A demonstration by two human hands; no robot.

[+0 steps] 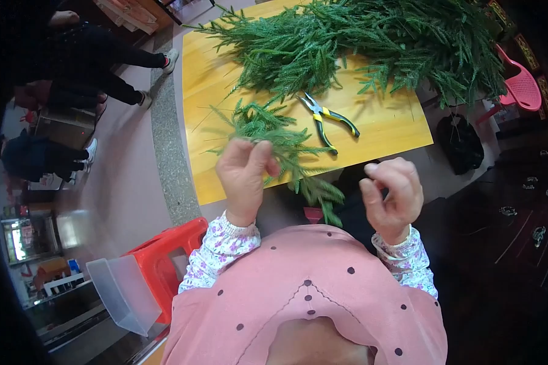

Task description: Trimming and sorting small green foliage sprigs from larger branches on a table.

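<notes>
Largest item: yellow table (377, 131), its near edge close to the person's lap. Pile of green branches (323, 48) spread along the far side, running to the far right corner; probably kept there so the near strip stays free for handwork. Red stool (155, 267) near left, clear plastic bin (125, 292) just left of it, both beside the person, presumably within arm's reach.

Green sprig (298, 164), partly motion-blurred: lies across the near left part of the table, its tip hanging past the near edge. Left hand (245, 176) grasps it, thumb against forefinger; the pinch likely steadies the stem without crushing the needles.

Right hand (397, 194) is raised at the near right, apart from the sprig, fingers curled toward the thumb. Cannot tell whether it pinches something thin.

Pliers (318, 109), yellow-and-black handles, lie untouched just beyond the sprig, handles pointing near, perhaps for easy pick-up.
</notes>
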